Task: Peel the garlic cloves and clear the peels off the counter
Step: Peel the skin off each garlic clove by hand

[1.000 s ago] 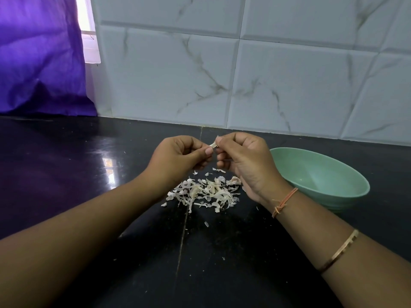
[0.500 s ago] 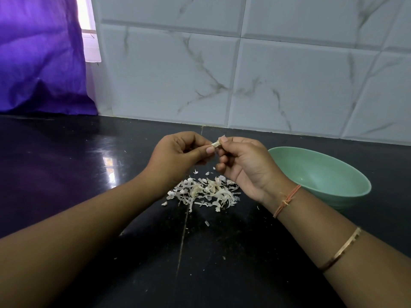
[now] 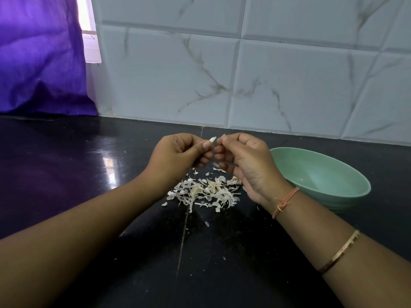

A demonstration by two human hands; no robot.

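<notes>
My left hand point(image 3: 178, 156) pinches a small pale garlic clove point(image 3: 212, 139) between thumb and forefinger, above the black counter point(image 3: 66, 174). My right hand point(image 3: 246, 161) is curled just to the right of the clove, a narrow gap apart from it. Its thumb and forefinger pinch together and a pale scrap of peel shows at the fingertips. A blurred bit of peel point(image 3: 215, 163) hangs in the air under the hands. Below them a heap of dry garlic peels point(image 3: 204, 192) lies on the counter.
A mint-green bowl point(image 3: 347, 197) sits on the counter to the right of my right wrist; its visible inside looks bare. Small peel crumbs point(image 3: 206, 223) are scattered nearer to me. A purple cloth point(image 3: 40, 63) hangs at the back left, beside a marble-tiled wall point(image 3: 289, 81).
My right hand has pulled away from the clove, opening a small gap. Both hands sit slightly higher than before, and a peel fragment is dropping toward the heap.
</notes>
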